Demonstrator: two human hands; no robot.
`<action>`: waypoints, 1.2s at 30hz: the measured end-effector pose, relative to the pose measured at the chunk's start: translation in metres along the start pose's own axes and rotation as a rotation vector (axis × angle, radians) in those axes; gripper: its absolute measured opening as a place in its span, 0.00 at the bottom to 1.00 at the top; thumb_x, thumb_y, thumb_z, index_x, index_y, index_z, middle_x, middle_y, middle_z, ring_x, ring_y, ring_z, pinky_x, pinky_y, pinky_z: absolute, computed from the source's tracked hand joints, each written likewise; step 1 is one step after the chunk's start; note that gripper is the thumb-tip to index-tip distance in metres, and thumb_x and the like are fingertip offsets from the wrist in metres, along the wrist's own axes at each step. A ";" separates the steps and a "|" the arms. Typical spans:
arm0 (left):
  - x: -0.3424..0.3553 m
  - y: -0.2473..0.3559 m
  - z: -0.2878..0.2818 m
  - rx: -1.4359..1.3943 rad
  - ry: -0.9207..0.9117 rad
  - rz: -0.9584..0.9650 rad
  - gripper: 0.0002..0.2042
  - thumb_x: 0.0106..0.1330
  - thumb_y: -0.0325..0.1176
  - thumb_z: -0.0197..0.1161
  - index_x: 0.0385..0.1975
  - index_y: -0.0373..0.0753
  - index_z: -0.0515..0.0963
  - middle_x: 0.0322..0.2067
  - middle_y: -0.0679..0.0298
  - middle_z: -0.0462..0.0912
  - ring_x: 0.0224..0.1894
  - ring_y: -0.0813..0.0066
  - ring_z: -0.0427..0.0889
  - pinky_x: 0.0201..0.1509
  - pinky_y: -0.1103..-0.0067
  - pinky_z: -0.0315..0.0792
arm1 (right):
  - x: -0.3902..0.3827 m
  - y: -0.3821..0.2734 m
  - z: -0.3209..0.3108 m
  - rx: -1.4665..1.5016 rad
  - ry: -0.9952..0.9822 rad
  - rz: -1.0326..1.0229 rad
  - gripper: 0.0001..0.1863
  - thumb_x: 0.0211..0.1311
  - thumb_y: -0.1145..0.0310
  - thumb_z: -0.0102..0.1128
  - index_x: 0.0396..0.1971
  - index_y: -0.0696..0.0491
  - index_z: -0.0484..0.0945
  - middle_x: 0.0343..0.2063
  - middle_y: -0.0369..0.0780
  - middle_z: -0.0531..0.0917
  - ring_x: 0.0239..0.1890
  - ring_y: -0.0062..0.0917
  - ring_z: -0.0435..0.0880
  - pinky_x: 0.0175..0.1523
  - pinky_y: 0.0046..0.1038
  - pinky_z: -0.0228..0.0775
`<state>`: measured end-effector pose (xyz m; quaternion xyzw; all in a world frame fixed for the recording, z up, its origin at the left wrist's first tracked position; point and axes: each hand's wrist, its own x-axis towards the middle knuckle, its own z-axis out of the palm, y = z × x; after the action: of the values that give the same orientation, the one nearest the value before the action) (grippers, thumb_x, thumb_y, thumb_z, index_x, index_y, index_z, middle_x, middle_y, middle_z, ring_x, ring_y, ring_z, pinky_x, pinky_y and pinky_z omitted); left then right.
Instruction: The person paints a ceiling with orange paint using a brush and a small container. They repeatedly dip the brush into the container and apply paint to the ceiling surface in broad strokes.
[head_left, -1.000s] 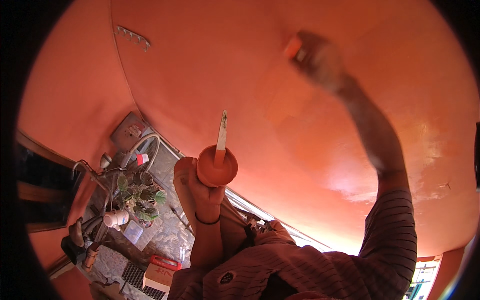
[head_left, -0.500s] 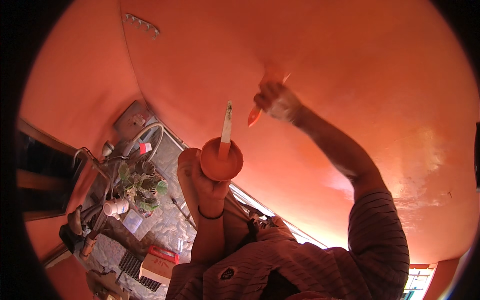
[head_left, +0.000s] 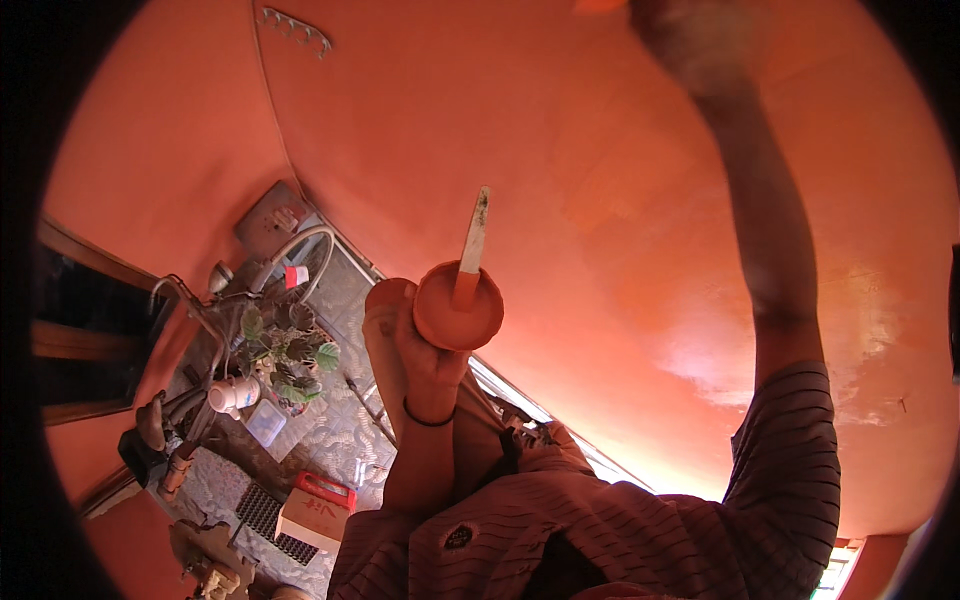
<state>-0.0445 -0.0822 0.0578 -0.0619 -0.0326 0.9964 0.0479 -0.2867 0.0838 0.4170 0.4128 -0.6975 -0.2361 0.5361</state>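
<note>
At the far left I see a dark window (head_left: 85, 335) in a wooden frame. Right of it, on the patterned floor, are a pink-white container (head_left: 234, 394), a leafy plant (head_left: 290, 350) and, nearer me, a cardboard box (head_left: 315, 518) with large hand-drawn lettering on its top.

In the middle, my left grip (head_left: 430, 362) grasps an orange bowl (head_left: 489, 325): the bowl sits at the far right of the palm, supported from its near-left side, mouth facing up. A stick (head_left: 477, 230) leans out of it past the far rim, pale above, orange below, with dark marks at its tip. Below it, a small dark emblem (head_left: 458, 538) sits on the striped shirt (head_left: 610, 510), too small for me to read.

Beyond the bowl, a broad stretch of orange wall (head_left: 590, 270) leaves room across to my right grip (head_left: 690, 40). That one is blurred at the far edge of view, clenched on an orange tool (head_left: 598, 4), mostly cut off.
</note>
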 end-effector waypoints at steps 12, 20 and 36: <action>-0.001 0.002 -0.007 -0.150 -0.018 -0.026 0.25 0.77 0.50 0.55 0.60 0.34 0.75 0.58 0.55 0.82 0.62 0.58 0.80 0.68 0.61 0.75 | -0.148 -0.225 0.082 0.767 -0.729 0.055 0.04 0.59 0.65 0.61 0.33 0.45 0.82 0.36 0.41 0.82 0.45 0.38 0.83 0.44 0.40 0.79; -0.002 -0.003 -0.003 -0.163 -0.018 -0.034 0.24 0.77 0.49 0.55 0.60 0.35 0.76 0.58 0.55 0.82 0.62 0.59 0.80 0.68 0.62 0.75 | -0.008 -0.038 0.069 0.383 -0.257 0.206 0.08 0.60 0.71 0.61 0.40 0.49 0.80 0.30 0.39 0.82 0.32 0.34 0.83 0.35 0.35 0.76; 0.000 -0.004 -0.005 -0.118 0.070 -0.018 0.25 0.77 0.51 0.55 0.60 0.35 0.76 0.58 0.55 0.82 0.60 0.60 0.82 0.65 0.62 0.78 | -0.103 -0.146 0.059 0.576 -0.671 0.099 0.09 0.58 0.68 0.61 0.39 0.45 0.83 0.40 0.40 0.83 0.48 0.39 0.84 0.46 0.43 0.80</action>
<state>-0.0439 -0.0781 0.0526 -0.0991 -0.0902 0.9895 0.0542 -0.2862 0.0831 0.2289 0.4119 -0.8891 -0.1272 0.1541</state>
